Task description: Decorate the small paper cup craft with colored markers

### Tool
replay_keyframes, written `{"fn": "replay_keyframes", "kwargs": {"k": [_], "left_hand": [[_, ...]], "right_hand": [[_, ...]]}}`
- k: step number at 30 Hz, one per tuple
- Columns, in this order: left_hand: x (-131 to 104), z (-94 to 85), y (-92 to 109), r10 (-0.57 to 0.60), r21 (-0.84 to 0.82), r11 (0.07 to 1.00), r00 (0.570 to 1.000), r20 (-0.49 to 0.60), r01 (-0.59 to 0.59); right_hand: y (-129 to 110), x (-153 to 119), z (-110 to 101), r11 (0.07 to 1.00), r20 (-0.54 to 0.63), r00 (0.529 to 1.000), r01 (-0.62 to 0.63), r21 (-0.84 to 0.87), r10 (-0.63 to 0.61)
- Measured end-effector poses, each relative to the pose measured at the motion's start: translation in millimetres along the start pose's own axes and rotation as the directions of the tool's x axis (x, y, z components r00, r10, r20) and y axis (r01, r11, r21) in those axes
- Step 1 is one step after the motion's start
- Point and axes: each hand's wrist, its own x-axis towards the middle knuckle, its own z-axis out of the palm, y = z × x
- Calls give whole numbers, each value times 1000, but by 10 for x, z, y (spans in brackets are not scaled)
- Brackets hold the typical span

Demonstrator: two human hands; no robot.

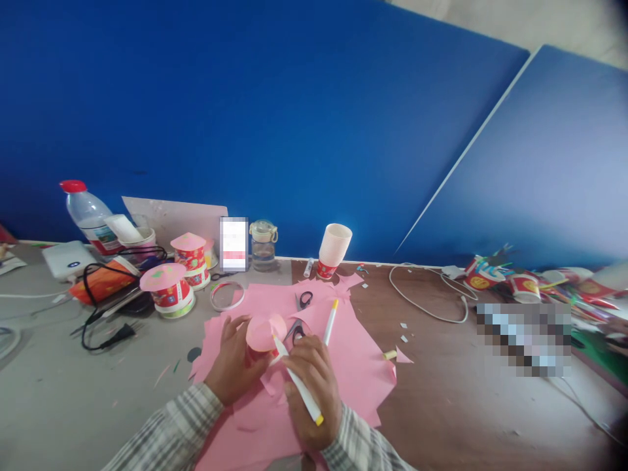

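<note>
My left hand [234, 367] is closed around a small red paper cup, mostly hidden, with a round pink paper top [261, 332]. In my right hand [316, 376] is a white marker [305, 394] with a yellow end, its tip touching or very near the pink top. Both hands are over pink paper [350, 373] with ragged edges. Just beyond my right hand lie scissors [297, 331], partly covered. Another pair of scissors [306, 299] and a white stick with a yellow tip [331, 322] rest farther out on the paper.
Two red cups with pink tops [169, 297] stand left, near a black cable [108, 340] and a tape roll [227, 309]. At the back are a water jar [263, 248] and stacked cups [335, 245] before a blue partition [294, 131]. A white cable [426, 313] lies right.
</note>
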Motion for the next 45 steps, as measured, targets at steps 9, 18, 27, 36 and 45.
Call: {"fn": "replay_keyframes", "kwargs": {"k": [9, 18, 27, 36, 45], "left_hand": [[8, -5, 19, -14, -34, 999, 1000, 7, 14], [11, -26, 33, -16, -98, 995, 1000, 19, 18], [20, -29, 41, -11, -83, 996, 1000, 9, 12], [7, -15, 12, -3, -58, 998, 1000, 12, 3], [11, -14, 19, 2, -61, 998, 1000, 20, -1]], "right_hand": [[-18, 15, 7, 999, -79, 997, 18, 27, -16], [6, 39, 5, 1000, -17, 1000, -3, 9, 3], [-8, 58, 22, 1000, 11, 1000, -19, 10, 19], [-8, 43, 13, 1000, 1, 1000, -7, 6, 7], [-2, 41, 5, 1000, -20, 1000, -6, -11, 6]]}}
